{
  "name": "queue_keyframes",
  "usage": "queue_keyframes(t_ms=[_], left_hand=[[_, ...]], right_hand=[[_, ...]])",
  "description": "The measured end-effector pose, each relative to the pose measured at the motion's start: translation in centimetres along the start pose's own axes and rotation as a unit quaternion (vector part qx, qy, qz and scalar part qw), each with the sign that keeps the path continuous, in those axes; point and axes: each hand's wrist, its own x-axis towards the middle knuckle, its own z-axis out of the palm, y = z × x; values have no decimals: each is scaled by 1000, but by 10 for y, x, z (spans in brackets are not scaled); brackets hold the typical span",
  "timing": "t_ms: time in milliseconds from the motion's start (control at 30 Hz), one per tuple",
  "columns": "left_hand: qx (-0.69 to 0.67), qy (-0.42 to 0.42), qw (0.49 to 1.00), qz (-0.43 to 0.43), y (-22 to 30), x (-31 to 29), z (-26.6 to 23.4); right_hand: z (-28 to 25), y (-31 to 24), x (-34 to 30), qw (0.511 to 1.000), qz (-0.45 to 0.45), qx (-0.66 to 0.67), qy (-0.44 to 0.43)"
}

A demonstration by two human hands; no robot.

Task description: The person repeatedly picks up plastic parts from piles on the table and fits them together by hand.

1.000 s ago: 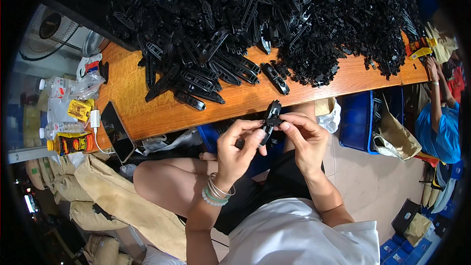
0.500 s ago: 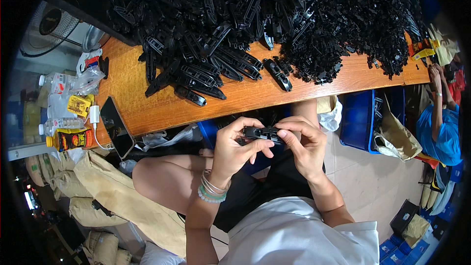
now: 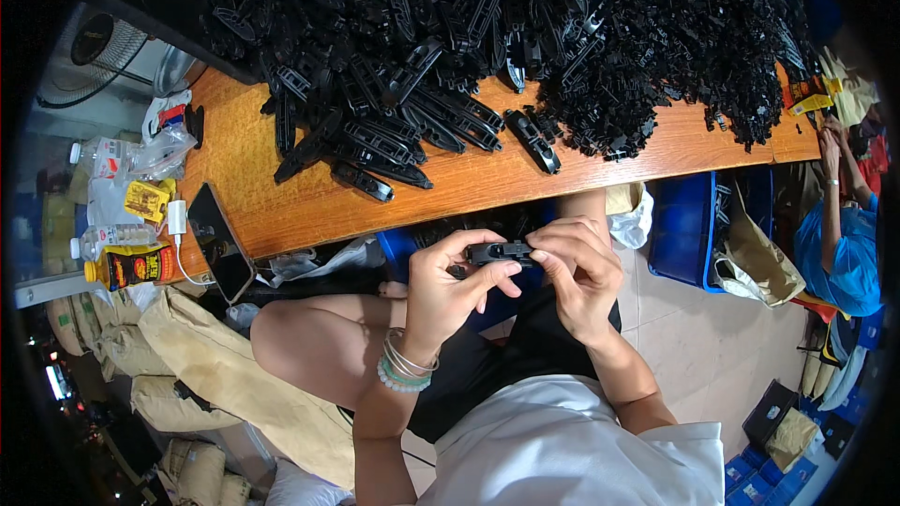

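A small elongated black plastic part [image 3: 499, 251] is held over my lap, just off the table's near edge. My left hand [image 3: 457, 276] is closed around its left end, thumb along the near side. At its right end, the thumb and fingers of my right hand [image 3: 578, 270] pinch it; whether a smaller piece sits between those fingertips is hidden. On the table [image 3: 309, 211] lies a heap of long black plastic parts [image 3: 375, 84], with a pile of small black clips [image 3: 647, 66] to its right. One black part [image 3: 532, 141] lies apart near the edge.
At the table's left are a phone [image 3: 221, 242] on a white cable, plastic bottles [image 3: 131, 264] and a fan [image 3: 94, 47]. Blue crates [image 3: 682, 234] stand below at the right. Brown sacks [image 3: 216, 356] lie at the lower left. A co-worker in blue [image 3: 848, 258] sits far right.
The black part has turned slightly between my hands, and my right fingers have shifted a little on its right end. My left hand keeps its hold.
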Motion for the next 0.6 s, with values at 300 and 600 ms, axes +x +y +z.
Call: queue_keyframes(t_ms=[300,600], left_hand=[[64,28,996,53,-4,3,0],[220,-38,960,166,2,21,-10]], right_hand=[[-1,8,-6,979,158,120,-54],[-15,25,-4,982,137,73,-106]])
